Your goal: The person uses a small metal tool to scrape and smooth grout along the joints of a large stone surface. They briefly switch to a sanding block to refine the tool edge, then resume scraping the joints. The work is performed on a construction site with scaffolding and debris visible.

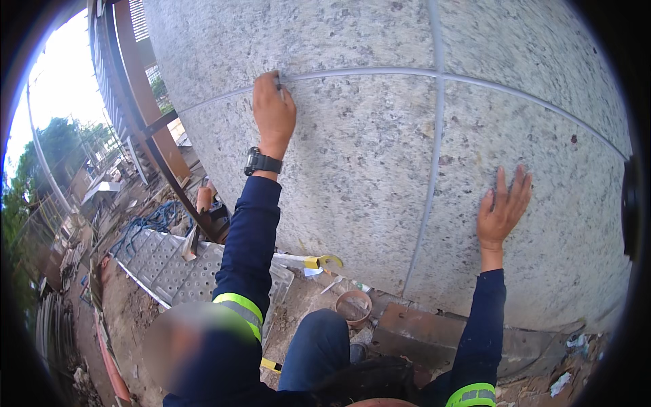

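Observation:
A speckled grey-white stone-clad wall [352,169] fills most of the view, its slabs parted by smooth pale grey joint lines [380,70]. At the horizontal joint, my left hand [274,112] is closed, its fingertips pinching something small and dark that I cannot make out. A black wristwatch [262,162] sits on that wrist. Lower and to the right, my right hand [500,209] lies against a slab with its fingers spread, holding nothing. Both arms wear dark blue sleeves with bright yellow-green bands.
At the wall's foot stand a round tub [353,308] and a rusty metal beam [420,332]. A yellow-ended tool [324,262] lies near the tub. Left are a perforated metal platform [180,261], blue rope [159,218], a brown steel post [163,146] and scattered debris.

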`<state>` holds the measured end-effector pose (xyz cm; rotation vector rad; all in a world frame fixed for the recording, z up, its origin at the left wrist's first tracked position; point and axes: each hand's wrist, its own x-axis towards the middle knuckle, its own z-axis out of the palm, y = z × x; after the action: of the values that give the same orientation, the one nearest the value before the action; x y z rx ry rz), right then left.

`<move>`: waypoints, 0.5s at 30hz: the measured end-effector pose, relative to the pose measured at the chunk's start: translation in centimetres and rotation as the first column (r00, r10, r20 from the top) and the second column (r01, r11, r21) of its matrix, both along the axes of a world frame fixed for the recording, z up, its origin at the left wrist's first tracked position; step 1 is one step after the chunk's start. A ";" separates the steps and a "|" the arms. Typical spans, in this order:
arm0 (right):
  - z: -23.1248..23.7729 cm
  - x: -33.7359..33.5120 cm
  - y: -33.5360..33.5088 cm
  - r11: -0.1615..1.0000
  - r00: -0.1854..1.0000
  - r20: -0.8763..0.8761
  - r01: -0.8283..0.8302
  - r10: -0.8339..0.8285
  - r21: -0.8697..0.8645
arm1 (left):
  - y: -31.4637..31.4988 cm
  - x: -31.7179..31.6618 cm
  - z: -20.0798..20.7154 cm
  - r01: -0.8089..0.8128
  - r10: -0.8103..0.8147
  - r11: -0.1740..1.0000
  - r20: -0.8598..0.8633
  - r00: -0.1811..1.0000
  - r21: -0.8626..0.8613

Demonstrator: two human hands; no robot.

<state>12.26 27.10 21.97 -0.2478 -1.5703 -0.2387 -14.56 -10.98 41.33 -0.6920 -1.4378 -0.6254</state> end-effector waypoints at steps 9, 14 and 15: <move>0.0 0.1 0.2 1.000 1.000 0.000 0.019 -0.019 0.009 | 1.9 0.3 1.5 -0.099 0.092 0.993 0.104 0.990 0.062; 0.2 0.1 -0.1 1.000 1.000 -0.012 0.003 -0.003 0.009 | 2.3 0.7 1.3 -0.170 0.159 0.983 0.143 0.977 0.067; 0.1 0.1 -0.1 1.000 1.000 -0.003 0.011 -0.011 0.003 | 2.2 0.8 1.1 -0.174 0.163 0.983 0.153 0.975 0.060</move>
<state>12.36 27.01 22.07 -0.2545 -1.5658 -0.2494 -13.80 -8.78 42.47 -0.4680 -1.5835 -0.6028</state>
